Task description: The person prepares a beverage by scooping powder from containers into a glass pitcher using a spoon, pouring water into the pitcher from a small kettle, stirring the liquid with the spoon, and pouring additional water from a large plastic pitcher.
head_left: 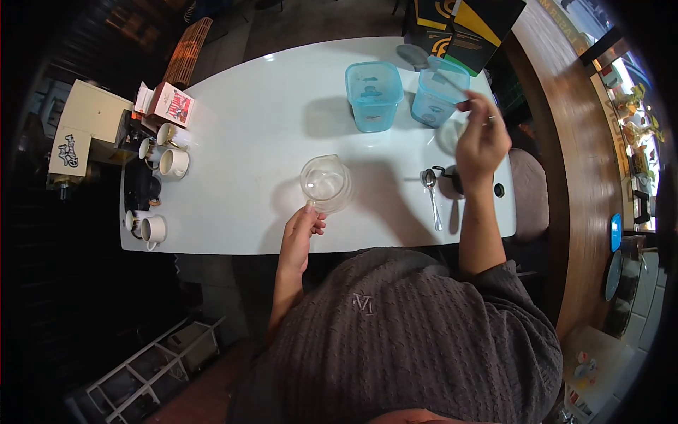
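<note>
My left hand [304, 230] is closed round the handle of a clear glass jug [325, 178] with a pouring lip, low at the middle of the white table. Nothing can be made out inside the jug. Raised at the right, my right hand [482, 138] pinches the handle of a large spoon [413, 56]. The spoon's bowl points up and left, past the rim of a translucent blue container [429, 102]. A second blue container [374, 102] stands to its left. On the table below my right hand lies a smaller metal spoon [433, 201].
Several cups, among them a white one [174, 163], line the table's left end by a red-and-white box [171, 104]. Black-and-yellow boxes [470, 32] stand at the back right. A pale round item, partly hidden, sits behind my right hand.
</note>
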`<control>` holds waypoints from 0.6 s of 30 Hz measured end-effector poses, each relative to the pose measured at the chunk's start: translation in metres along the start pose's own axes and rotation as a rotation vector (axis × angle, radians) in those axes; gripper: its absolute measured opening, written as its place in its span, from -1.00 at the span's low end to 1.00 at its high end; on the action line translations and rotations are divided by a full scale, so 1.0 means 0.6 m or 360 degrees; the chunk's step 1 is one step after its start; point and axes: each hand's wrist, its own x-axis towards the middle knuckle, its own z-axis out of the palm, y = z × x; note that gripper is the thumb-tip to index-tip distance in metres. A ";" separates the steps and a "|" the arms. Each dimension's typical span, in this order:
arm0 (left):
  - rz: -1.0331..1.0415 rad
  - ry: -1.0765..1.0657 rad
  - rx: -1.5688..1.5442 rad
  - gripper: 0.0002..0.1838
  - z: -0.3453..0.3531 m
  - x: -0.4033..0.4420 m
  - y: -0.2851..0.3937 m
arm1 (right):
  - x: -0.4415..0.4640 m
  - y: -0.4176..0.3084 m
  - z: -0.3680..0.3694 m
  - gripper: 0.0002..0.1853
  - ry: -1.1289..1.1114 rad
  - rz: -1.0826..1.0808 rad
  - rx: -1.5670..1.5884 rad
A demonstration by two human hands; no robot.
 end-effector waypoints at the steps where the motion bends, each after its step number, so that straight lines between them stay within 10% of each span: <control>1: 0.0004 0.0030 -0.0025 -0.58 0.001 -0.002 0.000 | 0.011 0.003 -0.013 -0.83 0.0069 0.0101 -0.0046; 18: 0.0078 0.0062 -0.0103 -0.59 0.008 -0.012 -0.007 | 0.051 0.128 0.020 -0.71 -0.0494 0.0299 -0.0801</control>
